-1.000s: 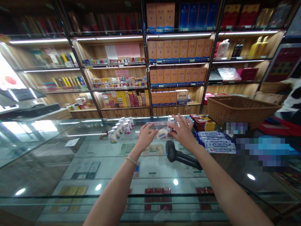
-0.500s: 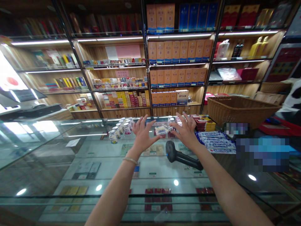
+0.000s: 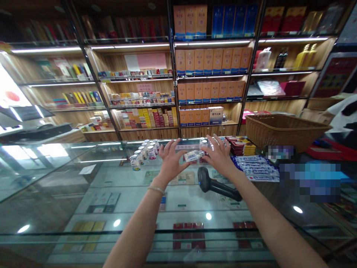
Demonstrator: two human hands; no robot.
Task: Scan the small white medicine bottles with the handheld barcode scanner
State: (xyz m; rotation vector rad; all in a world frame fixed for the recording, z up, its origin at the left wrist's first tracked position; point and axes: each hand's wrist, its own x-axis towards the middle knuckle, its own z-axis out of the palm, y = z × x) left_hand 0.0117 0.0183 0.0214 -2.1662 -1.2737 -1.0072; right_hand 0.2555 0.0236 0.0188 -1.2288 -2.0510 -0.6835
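A small clear bottle with a white barcode label lies sideways in the air between my two hands. My right hand pinches its cap end between thumb and index finger. At the other end, the thumb and index finger of my left hand close on the bottle's base, with the other fingers raised. Below my right hand, a black handheld barcode scanner lies on the glass counter. Several similar small bottles stand upright in rows left of my left hand. A few more bottles are partly hidden behind my right hand.
Blue-and-white packets and red-yellow packs lie on the right. Behind them stands a wicker basket. A white paper lies at left. Shelves with boxed goods line the wall beyond.
My left index finger has come down onto the bottle's base end. The bottle has tilted slightly, its cap end higher. The scanner and the standing bottles have stayed put.
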